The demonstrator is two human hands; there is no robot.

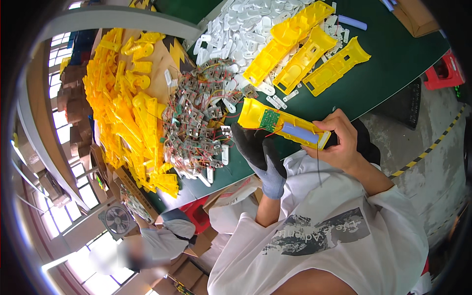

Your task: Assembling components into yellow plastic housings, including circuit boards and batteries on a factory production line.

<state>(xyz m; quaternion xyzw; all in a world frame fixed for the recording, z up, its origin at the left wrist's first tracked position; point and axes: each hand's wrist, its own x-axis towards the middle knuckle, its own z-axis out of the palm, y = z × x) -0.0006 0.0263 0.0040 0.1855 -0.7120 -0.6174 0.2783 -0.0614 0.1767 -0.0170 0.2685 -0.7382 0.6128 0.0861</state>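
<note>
Gripping one yellow case (pixel 285 118) by its right end over the table (pixel 388 64) edge with the right hand (pixel 344 140); with the gloved left hand (pixel 258 155) at the other end, partly hidden, unable to tell if closed; counting inside one green board (pixel 269 119), one blue tube (pixel 301 132); beyond, at least three loose yellow shells (pixel 305 60); heaped too thickly to count, wired parts (pixel 196 115).

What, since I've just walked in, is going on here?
A person's bare right hand holds a yellow plastic shell, with the gloved left hand at its other end. A green circuit board and a lavender cylinder sit inside. Three more shells lie beyond, near a pile of white plastic parts.
</note>
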